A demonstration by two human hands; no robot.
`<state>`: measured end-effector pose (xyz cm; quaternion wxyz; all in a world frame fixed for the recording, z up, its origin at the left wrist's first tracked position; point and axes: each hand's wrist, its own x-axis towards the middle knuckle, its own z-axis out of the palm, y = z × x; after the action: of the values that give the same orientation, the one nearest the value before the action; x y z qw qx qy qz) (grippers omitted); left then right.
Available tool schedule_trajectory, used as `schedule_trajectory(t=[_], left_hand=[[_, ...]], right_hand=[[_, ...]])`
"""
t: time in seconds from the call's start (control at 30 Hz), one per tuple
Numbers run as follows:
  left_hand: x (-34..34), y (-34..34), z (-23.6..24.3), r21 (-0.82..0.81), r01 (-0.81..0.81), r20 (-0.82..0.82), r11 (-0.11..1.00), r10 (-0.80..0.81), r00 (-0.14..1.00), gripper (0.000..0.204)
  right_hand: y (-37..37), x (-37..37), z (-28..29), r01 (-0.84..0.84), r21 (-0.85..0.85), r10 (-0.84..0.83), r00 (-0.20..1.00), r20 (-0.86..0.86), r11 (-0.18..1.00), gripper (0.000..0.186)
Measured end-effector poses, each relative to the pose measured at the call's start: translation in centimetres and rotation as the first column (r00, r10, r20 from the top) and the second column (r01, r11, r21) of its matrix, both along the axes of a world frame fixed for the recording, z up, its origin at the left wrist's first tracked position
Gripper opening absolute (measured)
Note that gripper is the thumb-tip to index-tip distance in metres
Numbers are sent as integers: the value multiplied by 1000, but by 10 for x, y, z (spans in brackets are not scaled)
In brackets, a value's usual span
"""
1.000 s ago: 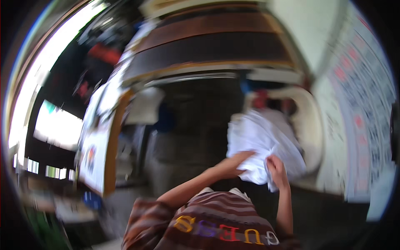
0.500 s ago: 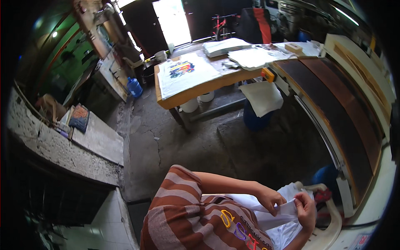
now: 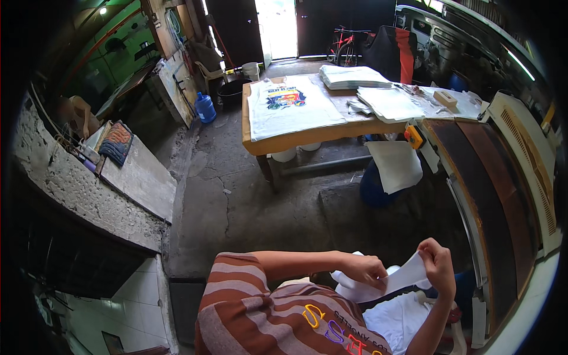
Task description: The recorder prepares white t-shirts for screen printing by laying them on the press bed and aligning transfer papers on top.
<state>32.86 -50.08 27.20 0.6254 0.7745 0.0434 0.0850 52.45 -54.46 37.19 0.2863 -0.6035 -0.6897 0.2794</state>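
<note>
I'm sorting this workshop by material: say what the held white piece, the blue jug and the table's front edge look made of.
White piece: probably matte fabric; it bends softly.
Blue jug: likely plastic, slightly glossy, by its translucent moulded look.
Front edge: apparently wood, dull yellow-brown, though paint is possible.

Plain white fabric piece (image 3: 410, 276), held up
Spread between left hand (image 3: 368, 271) and right hand (image 3: 438, 263), its edge slanting up rightward.

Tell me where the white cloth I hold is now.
In the head view, the white cloth is at lower right, between the left hand and right hand, in front of the striped shirt.
</note>
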Motion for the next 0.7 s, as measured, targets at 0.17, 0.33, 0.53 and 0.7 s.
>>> schedule_trajectory(t=[0.17,0.33,0.53,0.7], left_hand=[[-18,10,-16,4,32,-318,999,-29,948,27],[-42,29,-36,-407,-385,-110,828,374,921,35],[-46,54,-24,-237,-468,-44,851,472,881,29],[-35,74,-28,-692,-518,-247,502,509,824,21]], right_hand=[[48,-27,-21,-108,205,92,992,90,973,7],[71,-22,-28,27,274,-40,998,41,961,5],[92,-28,-52,137,383,-155,988,15,914,10],[102,-31,-66,245,423,-269,963,-3,873,8]])
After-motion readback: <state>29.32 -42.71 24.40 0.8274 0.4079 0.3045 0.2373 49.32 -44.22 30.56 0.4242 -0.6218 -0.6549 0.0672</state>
